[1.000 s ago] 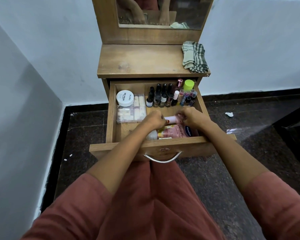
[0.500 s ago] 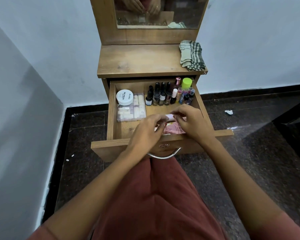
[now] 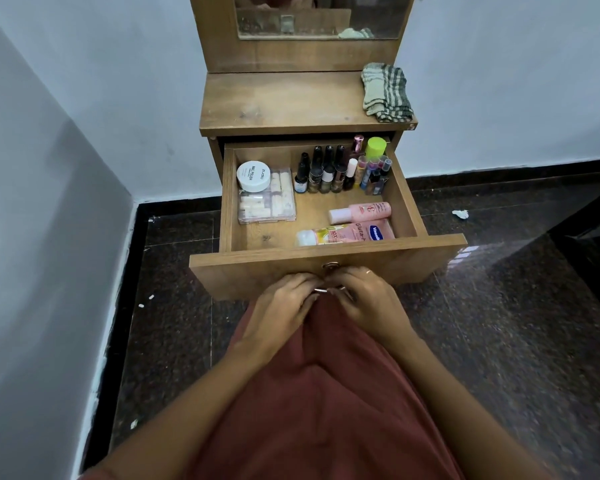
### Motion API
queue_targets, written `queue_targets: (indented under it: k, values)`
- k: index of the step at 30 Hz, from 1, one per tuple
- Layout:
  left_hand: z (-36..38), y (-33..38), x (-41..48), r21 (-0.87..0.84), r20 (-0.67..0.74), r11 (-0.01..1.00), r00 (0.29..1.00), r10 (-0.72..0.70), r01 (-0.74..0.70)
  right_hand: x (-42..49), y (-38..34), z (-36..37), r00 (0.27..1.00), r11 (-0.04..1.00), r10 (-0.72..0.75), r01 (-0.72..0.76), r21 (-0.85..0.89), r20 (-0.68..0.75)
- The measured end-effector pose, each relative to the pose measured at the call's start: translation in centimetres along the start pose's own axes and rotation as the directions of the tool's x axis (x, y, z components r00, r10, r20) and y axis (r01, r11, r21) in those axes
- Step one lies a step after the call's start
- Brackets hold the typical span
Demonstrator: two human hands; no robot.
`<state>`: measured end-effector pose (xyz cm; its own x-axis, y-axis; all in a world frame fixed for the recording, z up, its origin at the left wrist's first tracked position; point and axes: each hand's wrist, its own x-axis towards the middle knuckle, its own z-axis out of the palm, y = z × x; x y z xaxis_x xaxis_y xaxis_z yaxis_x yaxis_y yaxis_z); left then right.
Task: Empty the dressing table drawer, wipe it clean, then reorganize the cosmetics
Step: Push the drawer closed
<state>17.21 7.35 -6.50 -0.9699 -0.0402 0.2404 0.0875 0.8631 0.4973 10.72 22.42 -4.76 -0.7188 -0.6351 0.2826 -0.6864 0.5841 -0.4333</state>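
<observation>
Left hand [image 3: 284,301] and right hand [image 3: 366,301] both curl round the curved metal handle [image 3: 321,290] of the open wooden drawer [image 3: 257,271]. Beyond the grip, pink plastic bottles [image 3: 361,211] lie inside. A dark speckled stone floor [image 3: 499,341] lies beneath, with pale walls [image 3: 84,98] around.

At the front of the drawer [image 3: 257,271], the handle [image 3: 321,290] is almost wholly covered by the left hand [image 3: 281,303] and right hand [image 3: 368,299], whose fingers curl over it; only a short metal stretch shows. Inside, the front panel hides the lotion bottle's [image 3: 347,233] lower edge. At the drawer's back, the small bottles [image 3: 326,171] carry labels too small to read. Above the drawer, the mirror [image 3: 319,15] is cut off by the top edge.
</observation>
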Motion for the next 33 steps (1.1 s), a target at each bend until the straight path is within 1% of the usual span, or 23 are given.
queue_targets:
  k: [3, 6, 8, 11, 14, 17, 20, 24, 26, 29, 33]
  values:
    - [0.7, 0.0, 0.3, 0.127, -0.002, 0.992, 1.000, 0.029, -0.029, 0.1, 0.5, 0.4, 0.996, 0.998, 0.001, 0.005, -0.067, 0.094]
    - [1.0, 0.1, 0.4, 0.213, -0.012, 0.976, 0.999, 0.043, -0.039, 0.0, 0.9, 0.9, 0.994, 0.989, -0.021, 0.036, -0.142, 0.103]
    - [1.0, 0.3, 0.3, 0.249, -0.004, 0.968, 1.000, 0.029, -0.027, -0.1, 0.8, 1.3, 0.997, 0.984, -0.016, 0.030, -0.177, 0.080]
    - [0.9, 0.8, 0.1, 0.306, 0.011, 0.952, 1.000, 0.028, -0.030, -0.3, 0.3, 1.7, 1.000, 0.978, 0.014, -0.013, -0.206, 0.004]
    - [1.1, 0.9, 0.0, 0.353, -0.031, 0.935, 0.998, 0.057, -0.043, -0.6, 0.2, 2.2, 0.998, 0.969, 0.034, -0.048, -0.244, -0.061]
    - [1.2, 0.8, -0.1, 0.366, -0.053, 0.930, 0.997, 0.058, -0.034, -0.6, -0.1, 2.6, 0.993, 0.959, 0.054, -0.081, -0.272, -0.105]
    - [1.2, 0.6, 0.2, 0.320, -0.061, 0.947, 0.996, 0.060, -0.037, -0.4, -0.2, 2.8, 0.989, 0.967, 0.059, -0.090, -0.237, -0.135]
    - [1.1, 0.6, 1.1, 0.247, -0.035, 0.969, 0.999, 0.013, -0.004, 0.6, -0.1, 3.0, 0.989, 0.977, 0.125, -0.138, -0.166, -0.085]
    - [0.7, 0.7, 1.9, 0.205, -0.017, 0.977, 0.999, -0.049, 0.051, 1.5, -0.1, 2.9, 0.986, 0.977, 0.153, -0.162, -0.142, -0.067]
    - [0.3, 0.7, 3.2, 0.190, 0.018, 0.976, 0.993, -0.113, 0.108, 2.9, -0.1, 2.8, 0.985, 0.974, 0.171, -0.175, -0.147, -0.035]
    - [0.5, 0.0, 5.1, 0.176, 0.009, 0.975, 0.991, -0.136, 0.132, 5.2, 0.7, 2.7, 0.979, 0.964, 0.204, -0.199, -0.175, 0.010]
